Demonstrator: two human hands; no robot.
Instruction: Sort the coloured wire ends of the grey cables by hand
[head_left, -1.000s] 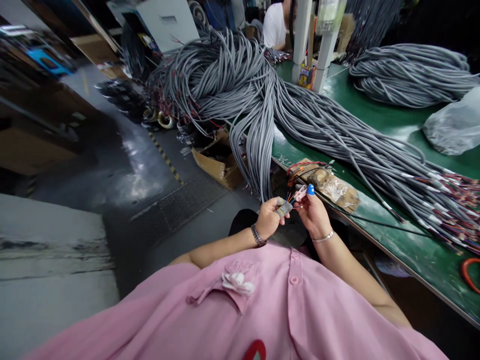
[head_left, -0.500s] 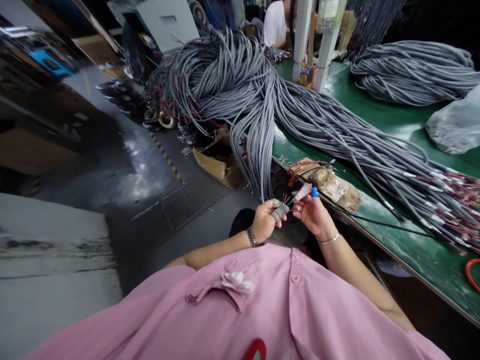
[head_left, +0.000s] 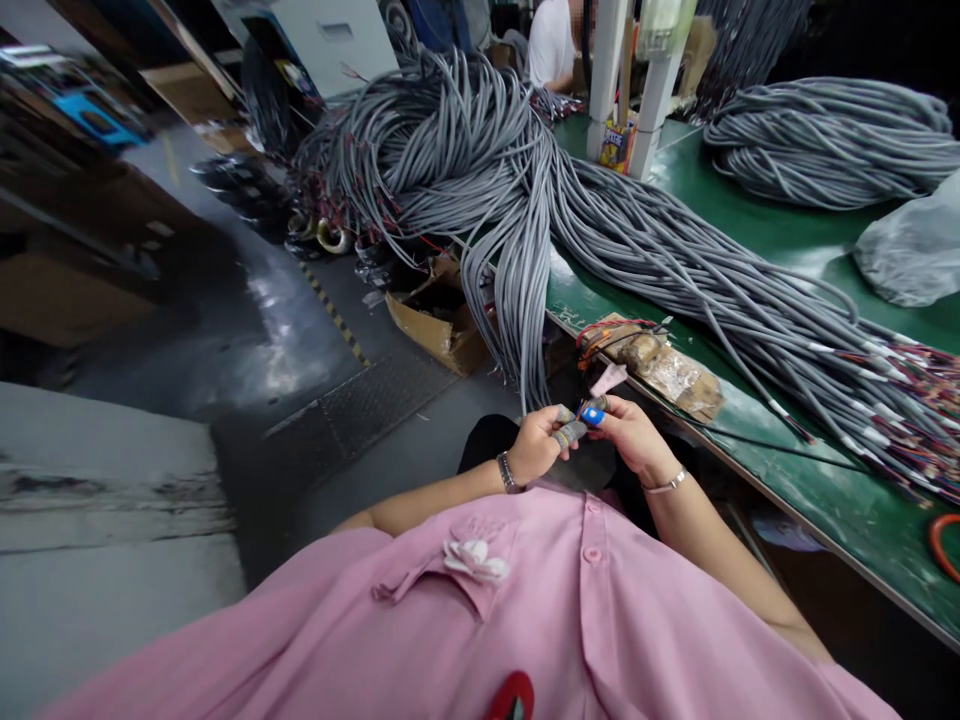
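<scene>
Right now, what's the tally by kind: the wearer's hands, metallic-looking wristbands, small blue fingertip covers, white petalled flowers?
Wearer's hands: 2 (left hand, right hand)
Wristbands: 2 (dark linked band, shiny silver band)
Blue fingertip cover: 1
White petalled flower: 1
Total: 6

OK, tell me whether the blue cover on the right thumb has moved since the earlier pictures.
Yes: against the brown block, the blue cover on the right hand has shifted down and left in view, nearer the left hand.
</scene>
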